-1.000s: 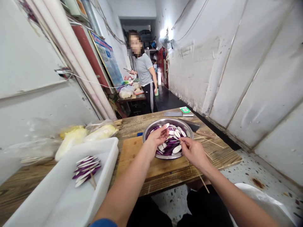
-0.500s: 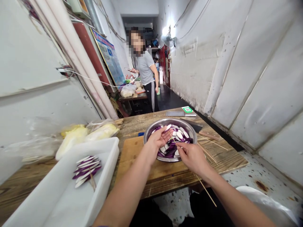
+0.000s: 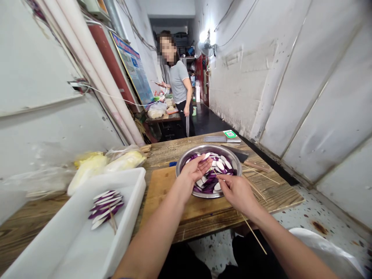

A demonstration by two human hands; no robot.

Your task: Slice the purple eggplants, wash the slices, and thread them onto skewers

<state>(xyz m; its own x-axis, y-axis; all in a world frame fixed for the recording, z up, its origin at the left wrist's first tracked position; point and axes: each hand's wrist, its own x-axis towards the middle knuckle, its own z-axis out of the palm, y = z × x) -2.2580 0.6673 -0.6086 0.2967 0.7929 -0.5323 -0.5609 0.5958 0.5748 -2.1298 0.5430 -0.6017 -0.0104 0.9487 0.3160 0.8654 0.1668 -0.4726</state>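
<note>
My left hand (image 3: 195, 170) is over the steel bowl (image 3: 178, 176), its fingers closed on a white, purple-edged eggplant slice (image 3: 207, 155). In my right hand (image 3: 236, 190) a thin bamboo skewer (image 3: 215, 173) is pinched near its front, the tip pointing at the left fingers. Its long rear end appears to come out below my right forearm. Whether the tip has entered the slice cannot be made out. Loose eggplant slices (image 3: 220, 166) fill the bowl. To the left, a white tray (image 3: 141, 182) holds skewered eggplant slices (image 3: 106, 207).
Beneath the bowl lies a wooden cutting board (image 3: 157, 193). Several bamboo skewers (image 3: 255, 190) rest to its right. A cleaver (image 3: 215, 138) and a green code card (image 3: 230, 134) are at the table's far edge. Plastic bags (image 3: 124, 161) sit behind the tray. A person (image 3: 179, 83) stands beyond, holding a phone.
My hands hold nearly the same pose, slice and skewer still in them. The person behind has shifted slightly and their lowered hand has moved a little.
</note>
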